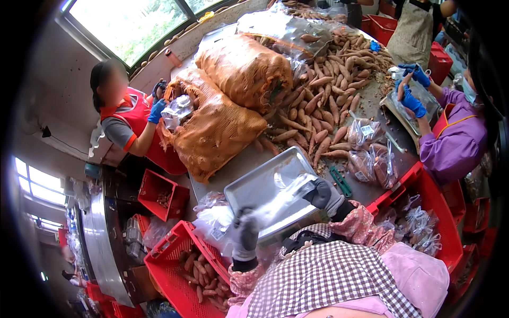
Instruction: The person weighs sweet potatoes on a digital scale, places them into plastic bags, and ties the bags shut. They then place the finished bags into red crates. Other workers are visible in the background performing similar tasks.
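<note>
A clear plastic bag point(281, 198) is stretched between my two gloved hands, blurred by motion. My left hand point(244, 236), in a grey glove, grips its near left end. The far right end is in my right hand point(325, 194), gloved alike. Beneath the bag lies a shallow metal tray point(258, 173) on the table. A stack of plastic bags point(214, 222) hangs at the tray's left edge, beside my left hand. Just right of my right hand is a green-handled tool point(340, 182), perhaps a cutter.
Loose sweet potatoes point(322, 107) cover the table beyond, beside orange mesh sacks point(222, 123). Filled bags point(366, 133) sit at right. Red crates point(179, 238) flank me. One co-worker point(135, 119) stands at left, another point(453, 131) at right.
</note>
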